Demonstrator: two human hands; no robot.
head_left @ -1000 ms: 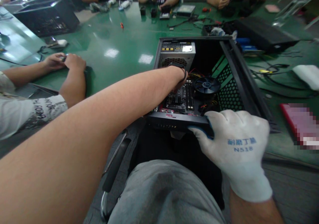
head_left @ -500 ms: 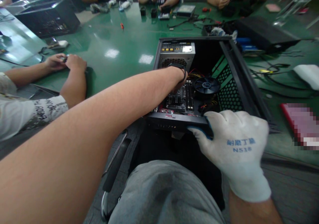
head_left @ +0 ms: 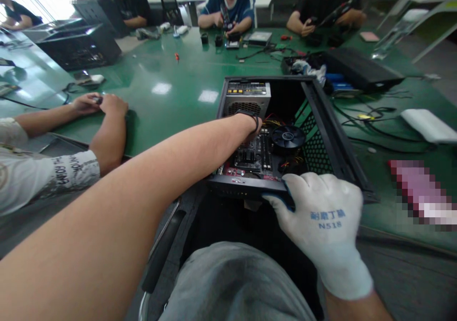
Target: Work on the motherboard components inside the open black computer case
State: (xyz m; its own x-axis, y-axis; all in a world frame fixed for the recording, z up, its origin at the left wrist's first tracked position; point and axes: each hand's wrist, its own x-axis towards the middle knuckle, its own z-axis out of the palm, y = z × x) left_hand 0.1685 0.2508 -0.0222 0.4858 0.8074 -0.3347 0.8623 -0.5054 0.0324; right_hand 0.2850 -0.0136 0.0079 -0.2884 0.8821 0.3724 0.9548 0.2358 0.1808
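Note:
An open black computer case lies at the table's near edge. My right hand, in a white work glove, is closed around its near rim, thumb on the outer side. My left hand, ungloved with a dark band at the wrist, reaches down into the case over the motherboard. Its fingers are hidden behind the wrist, so what they touch does not show. A power supply sits in the case's far left corner. Right of my left hand is a black cooling fan.
A co-worker's hands hold a small object at the left. Cables, a white object and a red-edged item lie to the right. Behind the case are a dark box and an orange-red tool; other people sit across.
My view has tilted up, so the case and table sit lower in it and more of the people opposite shows. Both hands keep about the same places on and in the case.

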